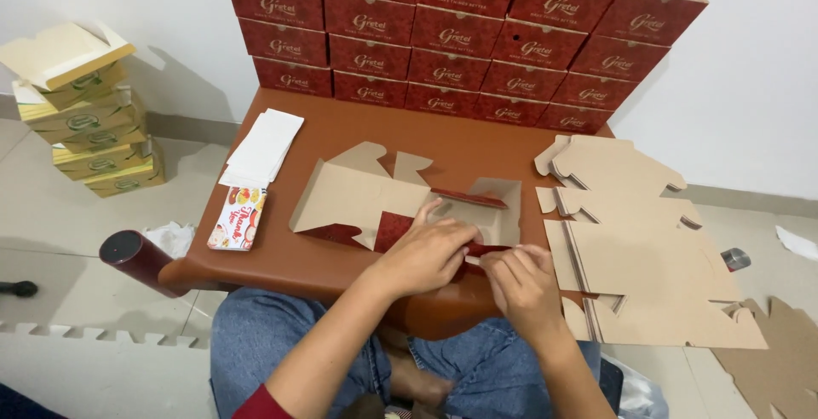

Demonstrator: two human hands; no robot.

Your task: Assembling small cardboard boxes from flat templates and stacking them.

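A half-folded cardboard box [358, 197], brown inside and dark red outside, lies on the low brown table [341, 129]. One end of it is raised into walls and the rest lies flat to the left. My left hand [426, 253] presses down on the box's near wall and flap. My right hand [515, 278] pinches the near right corner flap of the same box. Both hands are at the table's front edge, above my knees in blue jeans.
Flat brown box blanks [639, 240] are stacked on the right of the table. Finished dark red boxes [460, 35] are piled against the wall behind. White cards [264, 146] and a colourful card stack [239, 219] lie left. Yellow-green boxes [85, 104] stand on the floor.
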